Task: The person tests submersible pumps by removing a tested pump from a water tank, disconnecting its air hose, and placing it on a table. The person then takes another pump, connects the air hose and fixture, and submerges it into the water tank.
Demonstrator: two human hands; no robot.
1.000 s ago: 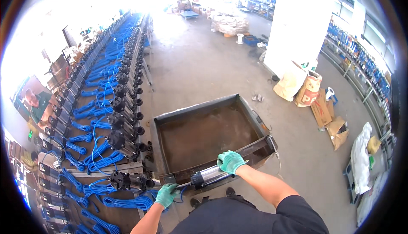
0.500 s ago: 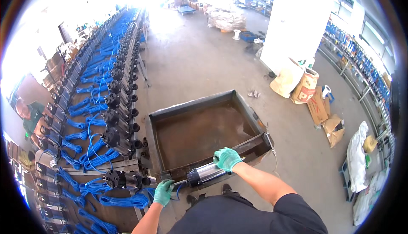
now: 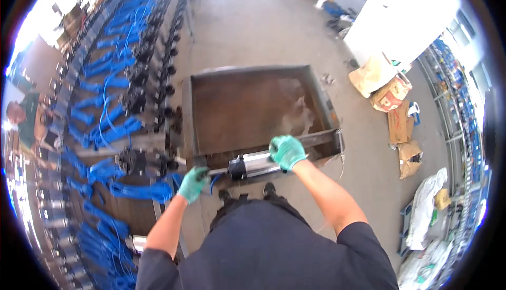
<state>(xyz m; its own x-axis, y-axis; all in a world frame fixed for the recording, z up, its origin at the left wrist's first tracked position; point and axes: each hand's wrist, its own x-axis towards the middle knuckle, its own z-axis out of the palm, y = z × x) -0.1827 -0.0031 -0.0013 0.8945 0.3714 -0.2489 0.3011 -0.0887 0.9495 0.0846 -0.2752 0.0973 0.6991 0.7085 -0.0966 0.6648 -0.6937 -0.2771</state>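
A silver cylindrical pump motor (image 3: pixel 256 164) with a black end lies level along the near edge of a water-filled metal tank (image 3: pixel 191 108). A thin shaft (image 3: pixel 217 172) sticks out of its black end to the left. My left hand (image 3: pixel 194 183), in a green glove, is closed round the outer end of that shaft. My right hand (image 3: pixel 287 152), gloved alike, wraps over the right end of the silver body, hiding that end. Left of my left hand, a black pump (image 3: pixel 141 162) rests on the bench beside a coiled blue cable (image 3: pixel 141 191).
A long bench of black pumps and blue cables runs away on the left, with a co-worker (image 3: pixel 27 118) beyond it. To the right are a white pillar (image 3: pixel 403 18), sacks (image 3: pixel 391 92), cardboard (image 3: pixel 399 124) and a white-wrapped bundle (image 3: pixel 428 205) near a rack.
My view has tipped downward, so the tank and bench sit higher in the picture. Both hands keep hold of the motor and its shaft, with little visible shift against the tank.
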